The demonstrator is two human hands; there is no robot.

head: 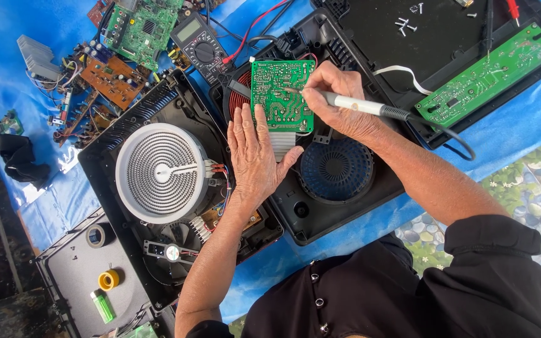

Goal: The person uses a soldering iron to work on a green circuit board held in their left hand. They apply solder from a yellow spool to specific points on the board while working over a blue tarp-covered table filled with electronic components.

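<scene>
- Two hands work one green circuit board (281,94), propped solder-side up over an opened black cooktop shell (339,188) on blue sheeting.
- Left hand (255,153) lies flat, fingers together & extended, tips pinning the board's lower edge, likely to steady it.
- Right hand (336,100): fingers clamped pen-style on a soldering iron (361,105), tip touching the board.
- Shell holds a round fan grille (336,169) & copper coil (240,97).
- Nearby upturned black lid (82,275) carries tape rolls & a green lighter (102,306).

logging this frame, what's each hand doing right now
Left hand: open, flat, fingertips on the green square circuit board.
Right hand: closed on the grey pen-shaped soldering iron, tip on the board.
</scene>
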